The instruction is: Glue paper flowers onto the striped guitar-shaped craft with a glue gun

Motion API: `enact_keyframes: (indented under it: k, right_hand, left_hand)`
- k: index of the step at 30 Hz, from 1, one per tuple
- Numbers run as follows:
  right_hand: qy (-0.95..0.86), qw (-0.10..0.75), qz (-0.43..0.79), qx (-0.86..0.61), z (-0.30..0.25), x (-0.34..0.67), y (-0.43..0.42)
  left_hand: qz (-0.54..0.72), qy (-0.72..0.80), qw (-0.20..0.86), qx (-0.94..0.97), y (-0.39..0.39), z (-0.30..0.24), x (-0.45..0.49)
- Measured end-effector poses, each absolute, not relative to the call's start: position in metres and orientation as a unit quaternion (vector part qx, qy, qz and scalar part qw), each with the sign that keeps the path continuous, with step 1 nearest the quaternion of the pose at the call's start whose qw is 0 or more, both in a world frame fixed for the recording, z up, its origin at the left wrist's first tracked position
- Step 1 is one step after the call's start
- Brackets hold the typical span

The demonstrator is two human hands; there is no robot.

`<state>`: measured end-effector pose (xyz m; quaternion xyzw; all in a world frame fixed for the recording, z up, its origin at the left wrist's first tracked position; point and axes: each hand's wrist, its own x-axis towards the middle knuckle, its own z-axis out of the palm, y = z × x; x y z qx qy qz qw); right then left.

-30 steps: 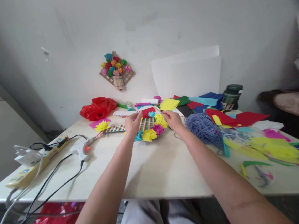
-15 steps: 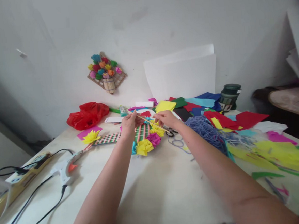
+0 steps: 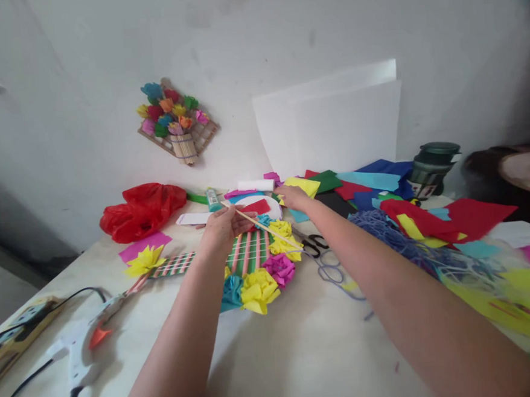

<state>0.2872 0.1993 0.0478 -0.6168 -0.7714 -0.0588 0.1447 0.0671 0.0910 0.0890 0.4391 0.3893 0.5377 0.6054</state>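
My left hand (image 3: 224, 224) pinches a thin wooden stick (image 3: 267, 230) that slants down to the right over a woven striped mat (image 3: 246, 254). Paper flowers (image 3: 258, 289) in yellow, pink and teal sit along the mat's near edge. My right hand (image 3: 292, 196) reaches farther back and rests on a yellow paper sheet (image 3: 304, 186) near a red sheet (image 3: 257, 207); its fingers are curled, and what they grip is hidden. Black-handled scissors (image 3: 316, 243) lie just right of the mat.
A glue gun (image 3: 83, 356) with its cord lies at the front left by a power strip (image 3: 11, 337). A red plastic bag (image 3: 141, 208) is at the back left. Blue yarn (image 3: 399, 243), coloured paper scraps (image 3: 492, 267) and a dark jar (image 3: 435, 165) fill the right. White boards (image 3: 327, 121) lean on the wall.
My right hand let go of the stick and reached back to the yellow sheet. My left hand keeps the stick. The view has moved closer to the table.
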Motion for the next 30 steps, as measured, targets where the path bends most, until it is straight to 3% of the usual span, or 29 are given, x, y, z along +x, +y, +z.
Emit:
enact_keyframes:
  k: [5, 13, 25, 30]
  right_hand:
    - [-0.795, 0.050, -0.051, -0.602, 0.043, 0.283, 0.228]
    - [-0.797, -0.021, -0.059, -0.601, 0.033, 0.300, 0.234]
    - [-0.725, 0.073, -0.104, -0.676, 0.034, 0.335, 0.227]
    - [-0.759, 0.094, -0.111, -0.635, 0.032, 0.341, 0.221]
  left_hand:
    - [0.564, 0.401, 0.595, 0.410, 0.099, 0.091, 0.063]
    - [0.546, 0.390, 0.607, 0.426, 0.108, 0.088, 0.065]
    - [0.559, 0.388, 0.603, 0.416, 0.106, 0.091, 0.060]
    - [0.556, 0.386, 0.607, 0.416, 0.108, 0.092, 0.060]
